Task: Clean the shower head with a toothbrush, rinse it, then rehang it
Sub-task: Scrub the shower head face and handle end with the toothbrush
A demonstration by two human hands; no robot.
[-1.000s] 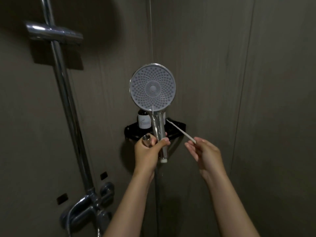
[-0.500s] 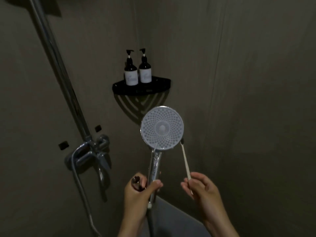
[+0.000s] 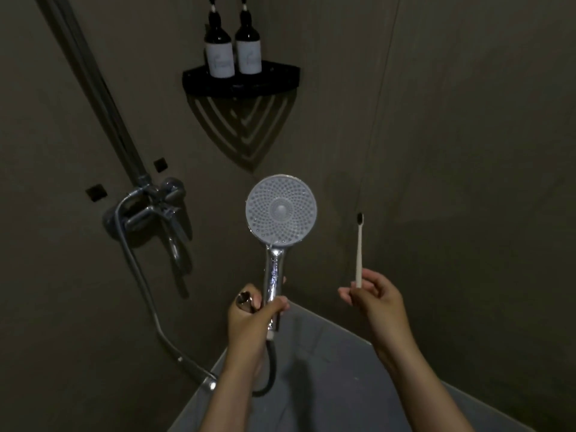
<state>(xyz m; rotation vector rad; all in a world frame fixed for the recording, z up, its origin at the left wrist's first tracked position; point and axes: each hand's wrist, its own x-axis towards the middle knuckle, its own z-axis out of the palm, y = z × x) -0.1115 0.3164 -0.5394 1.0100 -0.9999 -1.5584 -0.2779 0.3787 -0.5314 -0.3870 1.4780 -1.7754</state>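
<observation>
Seemingly early on, I have the shower head (image 3: pixel 281 210) unhung and upright, face toward me, my left hand (image 3: pixel 249 319) curled round its handle, while my right hand (image 3: pixel 377 302) pinches the toothbrush (image 3: pixel 359 254) bristles-up, well apart from it, so scrubbing, rinsing and rehanging look undone.

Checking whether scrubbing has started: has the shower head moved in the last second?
Yes. The shower head has come down: it overlapped the corner shelf a second ago and now sits well below it.
</observation>
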